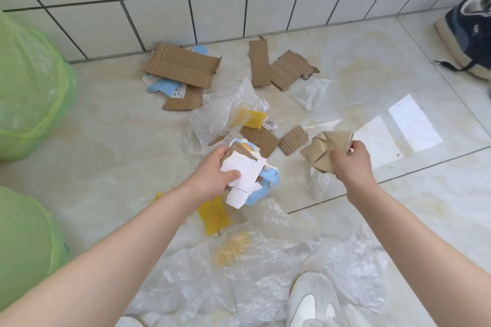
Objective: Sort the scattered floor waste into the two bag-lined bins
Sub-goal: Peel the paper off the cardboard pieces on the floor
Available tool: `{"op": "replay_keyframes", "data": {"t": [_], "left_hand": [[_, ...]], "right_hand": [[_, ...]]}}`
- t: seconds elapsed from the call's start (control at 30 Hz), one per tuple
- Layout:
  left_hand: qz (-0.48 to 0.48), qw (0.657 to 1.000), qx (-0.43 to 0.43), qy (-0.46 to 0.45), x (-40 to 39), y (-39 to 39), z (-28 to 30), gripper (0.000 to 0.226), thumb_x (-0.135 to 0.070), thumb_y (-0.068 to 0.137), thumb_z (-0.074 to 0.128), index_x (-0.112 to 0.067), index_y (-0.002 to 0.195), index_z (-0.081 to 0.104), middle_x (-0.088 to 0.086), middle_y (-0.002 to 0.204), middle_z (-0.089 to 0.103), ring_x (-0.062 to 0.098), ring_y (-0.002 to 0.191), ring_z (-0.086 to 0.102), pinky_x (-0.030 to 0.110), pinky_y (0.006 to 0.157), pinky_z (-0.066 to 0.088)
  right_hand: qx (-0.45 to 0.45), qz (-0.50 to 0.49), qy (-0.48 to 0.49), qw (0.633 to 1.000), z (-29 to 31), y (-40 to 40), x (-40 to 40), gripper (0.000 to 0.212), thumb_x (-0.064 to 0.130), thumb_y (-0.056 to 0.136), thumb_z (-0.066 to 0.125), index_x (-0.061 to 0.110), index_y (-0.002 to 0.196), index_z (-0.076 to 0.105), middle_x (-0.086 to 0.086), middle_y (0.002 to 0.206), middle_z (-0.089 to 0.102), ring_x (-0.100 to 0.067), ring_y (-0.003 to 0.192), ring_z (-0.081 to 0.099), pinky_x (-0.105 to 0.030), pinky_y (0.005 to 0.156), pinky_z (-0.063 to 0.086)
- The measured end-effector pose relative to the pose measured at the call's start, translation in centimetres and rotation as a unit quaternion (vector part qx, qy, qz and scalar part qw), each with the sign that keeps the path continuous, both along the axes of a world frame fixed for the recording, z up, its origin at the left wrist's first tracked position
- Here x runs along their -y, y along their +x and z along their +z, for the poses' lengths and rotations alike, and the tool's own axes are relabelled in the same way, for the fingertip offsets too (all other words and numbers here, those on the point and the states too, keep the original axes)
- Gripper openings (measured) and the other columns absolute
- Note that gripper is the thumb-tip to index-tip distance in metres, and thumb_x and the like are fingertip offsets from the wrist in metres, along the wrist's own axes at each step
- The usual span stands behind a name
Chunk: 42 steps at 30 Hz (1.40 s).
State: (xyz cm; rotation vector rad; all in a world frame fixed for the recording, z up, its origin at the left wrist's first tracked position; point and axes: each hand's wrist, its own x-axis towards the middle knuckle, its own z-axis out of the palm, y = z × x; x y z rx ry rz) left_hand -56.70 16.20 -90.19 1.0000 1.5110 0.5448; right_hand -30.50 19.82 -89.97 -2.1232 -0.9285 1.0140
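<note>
The left grip (pixel 212 172) is curled round a stack of white and blue card scraps (pixel 244 175), thumb pressed on top. The right grip (pixel 348 160) pinches a crumpled brown paper (pixel 322 148). Beyond both lie cardboard pieces (pixel 180 65) by the wall; two green-bagged bins (pixel 29 82) stand far left of the left grip.

home utility corner | white tiled wall (pixel 220 8); glossy floor tiles (pixel 398 82); stray sneaker (pixel 467 34)

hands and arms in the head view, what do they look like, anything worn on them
Both forearms are bare right up to the frame edge, with no sleeves in view. The left hand and right hand wear no gloves, and no rings, watch or bracelets show.
</note>
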Motion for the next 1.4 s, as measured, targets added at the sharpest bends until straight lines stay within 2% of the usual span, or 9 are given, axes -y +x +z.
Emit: {"op": "replay_keyframes", "data": {"t": [0.17, 0.3, 0.43, 0.57, 0.7, 0.97, 1.13, 1.27, 1.4], "left_hand": [[0.030, 0.999, -0.017, -0.027, -2.1, 3.4, -1.9, 0.070, -0.001, 0.081, 0.065, -0.018, 0.140, 0.031, 0.004, 0.124, 0.055, 0.026, 0.109, 0.059, 0.045, 0.087, 0.055], [0.029, 0.999, -0.035, -0.012, -3.1, 4.6, -2.6, 0.035, -0.001, 0.081, 0.063, -0.011, 0.114, 0.059, 0.008, 0.109, 0.066, 0.028, 0.103, 0.063, 0.046, 0.089, 0.053], [-0.029, 0.994, -0.097, 0.034, -4.6, 4.0, -2.9, 0.015, -0.010, 0.083, 0.063, -0.017, 0.096, 0.059, 0.007, 0.104, 0.067, 0.026, 0.099, 0.063, 0.038, 0.085, 0.051], [-0.083, 0.963, -0.239, 0.090, -5.6, 1.6, -4.3, 0.027, -0.018, 0.081, 0.065, -0.009, 0.106, 0.066, 0.010, 0.121, 0.058, 0.029, 0.115, 0.052, 0.031, 0.091, 0.040], [-0.078, 0.935, -0.343, 0.039, -5.2, -0.3, -5.0, 0.036, -0.033, 0.081, 0.061, -0.018, 0.114, 0.066, 0.001, 0.145, 0.036, 0.032, 0.130, 0.031, 0.045, 0.103, 0.035], [-0.353, 0.859, -0.362, 0.077, -5.9, 0.0, -4.5, 0.062, -0.041, 0.083, 0.061, -0.024, 0.140, 0.043, -0.015, 0.157, 0.012, 0.018, 0.146, -0.002, 0.047, 0.112, 0.015], [-0.346, 0.844, -0.404, 0.076, -5.1, 0.4, -4.8, 0.048, -0.046, 0.084, 0.058, -0.018, 0.123, 0.053, -0.002, 0.133, 0.035, 0.018, 0.133, 0.023, 0.040, 0.106, 0.021], [-0.315, 0.858, -0.401, 0.064, -3.7, -0.3, -4.7, 0.042, -0.046, 0.084, 0.059, -0.019, 0.116, 0.055, -0.001, 0.135, 0.030, 0.023, 0.131, 0.020, 0.042, 0.106, 0.024], [-0.277, 0.887, -0.367, 0.039, -2.5, -1.7, -4.6, 0.027, -0.043, 0.083, 0.063, -0.020, 0.094, 0.053, -0.004, 0.142, 0.027, 0.026, 0.134, 0.015, 0.043, 0.108, 0.028]], "right_hand": [[-0.122, -0.001, 0.014, 0.992, 0.0, -1.4, -2.3, 0.023, 0.012, 0.088, 0.052, 0.018, 0.110, 0.046, -0.002, 0.096, 0.058, -0.017, 0.078, 0.057, -0.030, 0.066, 0.048], [-0.197, 0.000, -0.015, 0.980, -1.2, -2.5, -4.6, 0.036, 0.013, 0.087, 0.058, 0.021, 0.118, 0.041, -0.005, 0.104, 0.059, -0.021, 0.085, 0.061, -0.028, 0.064, 0.051], [-0.244, -0.011, -0.058, 0.968, -2.2, -3.0, -6.1, 0.033, 0.007, 0.086, 0.061, 0.012, 0.116, 0.049, -0.006, 0.100, 0.061, -0.019, 0.084, 0.062, -0.030, 0.064, 0.052], [-0.185, -0.019, -0.063, 0.980, -3.0, -2.1, -7.0, 0.014, 0.002, 0.084, 0.056, 0.007, 0.097, 0.058, -0.007, 0.086, 0.060, -0.023, 0.079, 0.060, -0.036, 0.070, 0.052], [-0.148, 0.009, -0.066, 0.987, -3.2, -0.9, -7.3, 0.012, 0.008, 0.083, 0.053, 0.010, 0.094, 0.058, -0.009, 0.096, 0.060, -0.025, 0.086, 0.059, -0.044, 0.086, 0.054], [0.016, 0.233, -0.096, 0.968, -3.2, -1.8, -8.1, 0.052, 0.041, 0.056, 0.063, 0.016, 0.102, 0.064, -0.007, 0.106, 0.068, -0.026, 0.103, 0.061, -0.044, 0.095, 0.049], [0.131, 0.335, -0.117, 0.926, -3.5, -2.5, -7.2, 0.029, 0.030, 0.074, 0.071, 0.013, 0.094, 0.057, -0.007, 0.117, 0.050, -0.029, 0.109, 0.046, -0.033, 0.096, 0.032], [0.152, 0.330, -0.142, 0.921, -3.7, -2.4, -6.1, 0.026, 0.030, 0.079, 0.067, 0.018, 0.094, 0.050, -0.004, 0.109, 0.031, -0.029, 0.100, 0.036, -0.030, 0.084, 0.032], [0.134, 0.336, -0.117, 0.925, -3.4, -2.5, -5.1, 0.033, 0.026, 0.076, 0.068, 0.010, 0.101, 0.054, -0.009, 0.102, 0.041, -0.028, 0.100, 0.039, -0.030, 0.077, 0.041]]}}
